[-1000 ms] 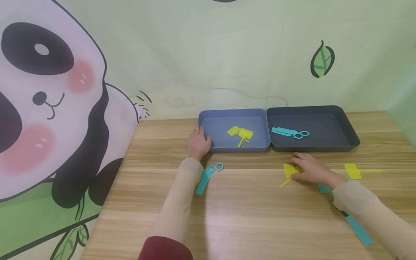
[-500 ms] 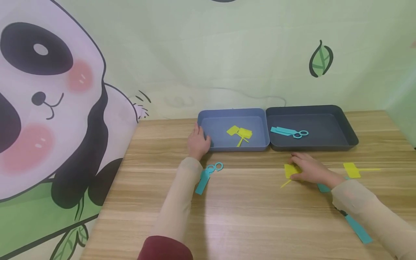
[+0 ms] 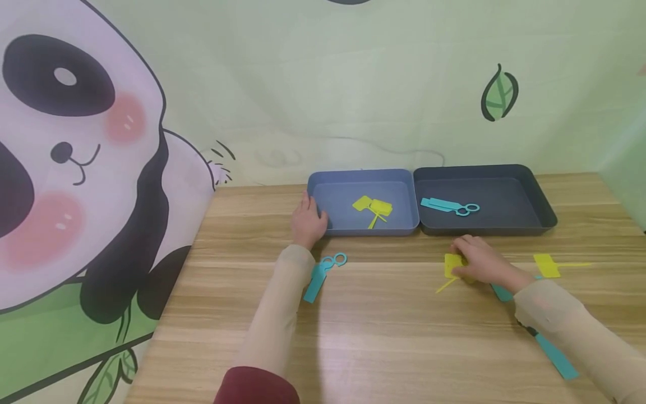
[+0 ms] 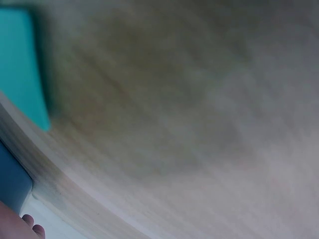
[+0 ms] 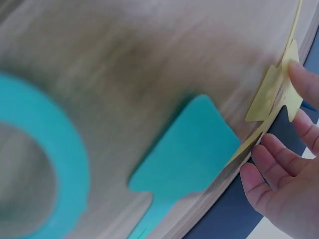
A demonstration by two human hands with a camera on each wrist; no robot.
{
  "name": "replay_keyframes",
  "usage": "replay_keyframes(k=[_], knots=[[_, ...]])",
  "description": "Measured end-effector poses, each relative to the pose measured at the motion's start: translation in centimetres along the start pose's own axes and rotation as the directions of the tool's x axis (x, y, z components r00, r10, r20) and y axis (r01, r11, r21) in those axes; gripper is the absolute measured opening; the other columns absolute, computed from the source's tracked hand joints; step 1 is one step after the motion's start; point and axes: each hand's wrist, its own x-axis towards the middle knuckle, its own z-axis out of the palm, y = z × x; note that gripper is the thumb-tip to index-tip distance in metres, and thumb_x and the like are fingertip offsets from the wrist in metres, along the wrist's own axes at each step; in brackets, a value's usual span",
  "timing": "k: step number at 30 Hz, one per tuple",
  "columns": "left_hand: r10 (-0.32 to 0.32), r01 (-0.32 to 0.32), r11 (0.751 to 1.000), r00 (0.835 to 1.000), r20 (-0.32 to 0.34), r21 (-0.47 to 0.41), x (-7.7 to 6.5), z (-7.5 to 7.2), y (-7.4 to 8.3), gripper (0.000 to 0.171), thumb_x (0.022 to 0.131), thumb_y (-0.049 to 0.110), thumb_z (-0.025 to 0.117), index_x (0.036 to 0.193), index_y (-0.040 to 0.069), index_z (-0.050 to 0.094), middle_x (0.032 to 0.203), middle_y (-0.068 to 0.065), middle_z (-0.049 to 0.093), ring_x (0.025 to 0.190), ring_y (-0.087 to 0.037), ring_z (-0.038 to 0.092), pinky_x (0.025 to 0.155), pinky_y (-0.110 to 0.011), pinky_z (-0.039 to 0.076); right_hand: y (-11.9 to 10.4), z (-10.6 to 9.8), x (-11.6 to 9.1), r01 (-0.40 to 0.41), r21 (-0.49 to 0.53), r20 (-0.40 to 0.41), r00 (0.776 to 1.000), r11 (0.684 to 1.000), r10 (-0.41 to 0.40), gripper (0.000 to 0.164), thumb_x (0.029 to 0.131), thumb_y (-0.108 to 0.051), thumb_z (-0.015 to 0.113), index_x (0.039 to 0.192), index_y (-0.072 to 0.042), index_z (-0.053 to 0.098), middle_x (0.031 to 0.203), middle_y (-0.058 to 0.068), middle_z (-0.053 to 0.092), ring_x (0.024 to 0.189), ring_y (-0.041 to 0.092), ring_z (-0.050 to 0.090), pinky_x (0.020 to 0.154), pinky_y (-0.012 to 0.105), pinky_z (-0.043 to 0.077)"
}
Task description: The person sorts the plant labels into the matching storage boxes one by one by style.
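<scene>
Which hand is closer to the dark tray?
Right: the right hand is just in front of the dark tray; the left hand is farther left, touching the blue tray.

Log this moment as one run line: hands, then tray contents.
left hand: touching blue tray | right hand: pinching yellow tag | blue tray: yellow tags | dark tray: teal tags

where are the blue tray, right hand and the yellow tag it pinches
Blue tray (image 3: 338, 203), head view: bare floor
Right hand (image 3: 484, 262), head view: its back
Yellow tag (image 5: 291, 90), right wrist view: flat face

Wide tabletop (image 3: 386, 303) passage between teal ringed piece (image 3: 315, 284) and yellow piece (image 3: 451, 265), 2 tray walls (image 3: 370, 232) beyond
</scene>
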Motion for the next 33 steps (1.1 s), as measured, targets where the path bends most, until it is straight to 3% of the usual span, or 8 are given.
replay_keyframes(k=[4, 9, 13, 19, 23, 30, 33], knots=[[-0.001, 0.0, 1.0, 1.0, -0.011, -0.014, 0.0, 0.0, 0.0, 0.06, 0.09, 0.035, 0.032, 0.138, -0.001, 0.024, 0.149, -0.014, 0.011, 0.135, -0.026, 0.018, 0.111, -0.036, 0.018, 0.3, -0.1, 0.3, -0.002, 0.01, -0.007, 1.0, 1.0, 0.002, 0.022, 0.073, -0.016, 0.069, 0.084, -0.006, 0.053, 0.085, 0.009, 0.05, 0.076, 0.023, 0.042, 0.065, 0.033, 0.036], [-0.005, 0.005, 1.0, 1.0, -0.009, -0.014, -0.1, 0.0, 0.1, 0.06, 0.09, 0.035, 0.032, 0.138, -0.001, 0.024, 0.149, -0.014, 0.011, 0.135, -0.026, 0.019, 0.111, -0.037, 0.018, 0.7, -0.2, 0.5, 0.006, 0.093, -0.037, 0.999, 0.996, -0.003, 0.011, 0.077, -0.008, 0.062, 0.073, -0.007, 0.052, 0.076, 0.006, 0.048, 0.069, 0.018, 0.041, 0.059, 0.027, 0.034], [-0.005, 0.005, 1.0, 1.0, -0.004, -0.009, -0.1, -0.1, 0.0, 0.061, 0.09, 0.036, 0.032, 0.138, -0.001, 0.023, 0.149, -0.013, 0.01, 0.135, -0.026, 0.018, 0.111, -0.037, 0.018, 0.7, -0.8, 0.6, -0.042, 0.222, 0.022, 0.999, 0.974, 0.038, 0.011, 0.08, -0.006, 0.058, 0.072, -0.006, 0.052, 0.072, 0.004, 0.048, 0.064, 0.014, 0.042, 0.055, 0.024, 0.035], [-0.005, 0.005, 1.0, 1.0, -0.004, -0.008, -0.1, 0.0, 0.0, 0.061, 0.09, 0.036, 0.032, 0.138, 0.0, 0.023, 0.149, -0.013, 0.009, 0.135, -0.026, 0.018, 0.111, -0.037, 0.018, 0.9, -1.7, 0.4, -0.147, 0.409, 0.148, 0.985, 0.901, 0.094, 0.008, 0.085, -0.007, 0.053, 0.079, -0.002, 0.053, 0.072, 0.002, 0.05, 0.063, 0.012, 0.044, 0.053, 0.021, 0.038], [-0.006, 0.006, 1.0, 1.0, -0.001, -0.015, -0.1, -0.1, 0.0, 0.061, 0.09, 0.036, 0.032, 0.138, 0.0, 0.023, 0.149, -0.013, 0.009, 0.135, -0.026, 0.018, 0.111, -0.037, 0.018, 1.0, -2.0, 0.4, -0.185, 0.477, 0.176, 0.978, 0.859, 0.113, 0.009, 0.085, -0.007, 0.052, 0.083, 0.003, 0.053, 0.074, 0.004, 0.051, 0.064, 0.012, 0.047, 0.054, 0.021, 0.042], [-0.007, 0.007, 1.0, 1.0, -0.004, -0.018, -0.2, -0.2, 0.1, 0.06, 0.09, 0.035, 0.032, 0.138, 0.0, 0.024, 0.149, -0.013, 0.009, 0.135, -0.026, 0.019, 0.111, -0.037, 0.019, 0.9, -2.7, 0.4, -0.338, 0.573, 0.264, 0.939, 0.747, 0.222, 0.018, 0.087, -0.009, 0.049, 0.094, 0.007, 0.051, 0.087, 0.008, 0.052, 0.071, 0.015, 0.05, 0.062, 0.024, 0.048], [-0.008, 0.008, 1.0, 1.0, -0.003, -0.018, -0.3, -0.3, 0.2, 0.06, 0.09, 0.035, 0.032, 0.138, 0.0, 0.024, 0.149, -0.013, 0.009, 0.135, -0.026, 0.019, 0.111, -0.037, 0.018, 0.8, -2.9, 0.5, -0.376, 0.596, 0.287, 0.925, 0.71, 0.249, 0.021, 0.088, -0.012, 0.048, 0.099, 0.007, 0.05, 0.085, 0.006, 0.052, 0.07, 0.015, 0.05, 0.064, 0.024, 0.048]])
